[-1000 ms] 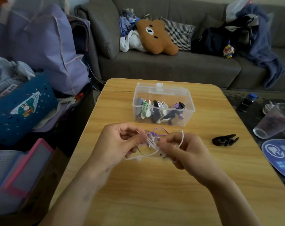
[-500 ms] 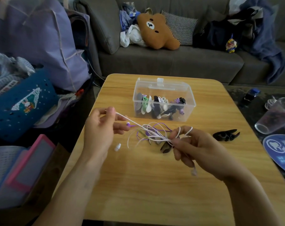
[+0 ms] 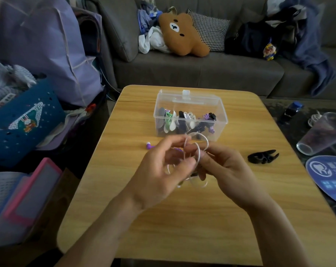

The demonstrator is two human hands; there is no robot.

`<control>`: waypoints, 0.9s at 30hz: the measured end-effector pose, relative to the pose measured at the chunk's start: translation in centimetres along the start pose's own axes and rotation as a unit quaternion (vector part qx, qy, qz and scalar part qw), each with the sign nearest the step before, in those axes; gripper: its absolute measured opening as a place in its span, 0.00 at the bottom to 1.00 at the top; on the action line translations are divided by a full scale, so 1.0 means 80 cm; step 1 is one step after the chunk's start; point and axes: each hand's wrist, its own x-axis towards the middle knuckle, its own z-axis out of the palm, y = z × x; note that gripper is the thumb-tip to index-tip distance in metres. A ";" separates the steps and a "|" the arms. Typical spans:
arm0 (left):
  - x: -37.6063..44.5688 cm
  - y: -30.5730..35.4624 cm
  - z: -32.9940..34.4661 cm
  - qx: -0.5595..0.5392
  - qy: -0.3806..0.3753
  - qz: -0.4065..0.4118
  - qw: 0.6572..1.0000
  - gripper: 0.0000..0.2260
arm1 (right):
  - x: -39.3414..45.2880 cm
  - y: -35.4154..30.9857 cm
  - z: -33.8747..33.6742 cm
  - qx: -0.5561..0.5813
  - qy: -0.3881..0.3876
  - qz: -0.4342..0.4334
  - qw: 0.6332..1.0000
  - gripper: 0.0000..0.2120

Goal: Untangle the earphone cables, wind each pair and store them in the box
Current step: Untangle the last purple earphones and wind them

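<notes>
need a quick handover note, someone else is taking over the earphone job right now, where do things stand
Left hand and right hand both pinch the white earphone cable, looped between them above the table.
Purple earbud lies on the table left of the hands; its cable runs in behind them.
Clear box behind the hands, already holding several wound pairs.
Black cable winder lies unused to the right.
Left: separate white from purple, wind each, put both in the box.
</notes>
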 end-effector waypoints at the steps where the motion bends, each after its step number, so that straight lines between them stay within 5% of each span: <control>1: 0.000 -0.003 0.004 0.012 0.012 -0.002 1.000 0.18 | 0.000 0.001 0.000 -0.006 -0.004 0.002 1.000 0.11; 7: 0.010 -0.014 -0.011 0.062 0.106 -0.016 0.992 0.03 | 0.003 -0.007 0.001 0.100 0.063 0.060 0.991 0.19; 11: 0.012 -0.015 -0.031 0.016 0.165 -0.046 0.985 0.08 | 0.005 -0.015 -0.007 0.183 0.127 0.112 0.968 0.19; 16: 0.013 -0.014 -0.045 0.073 0.181 -0.031 0.980 0.13 | 0.000 -0.019 -0.012 0.207 0.043 0.100 0.972 0.12; 20: 0.014 -0.013 -0.049 0.160 0.230 0.006 0.960 0.14 | -0.001 -0.016 -0.016 0.168 -0.024 0.098 0.981 0.16; 24: 0.019 -0.006 -0.041 -0.028 0.324 -0.003 0.946 0.23 | -0.004 -0.011 -0.022 0.064 -0.017 0.095 0.993 0.08; 27: 0.021 -0.006 -0.046 -0.159 0.291 -0.025 0.943 0.23 | -0.006 -0.016 -0.026 0.018 -0.032 0.102 0.994 0.07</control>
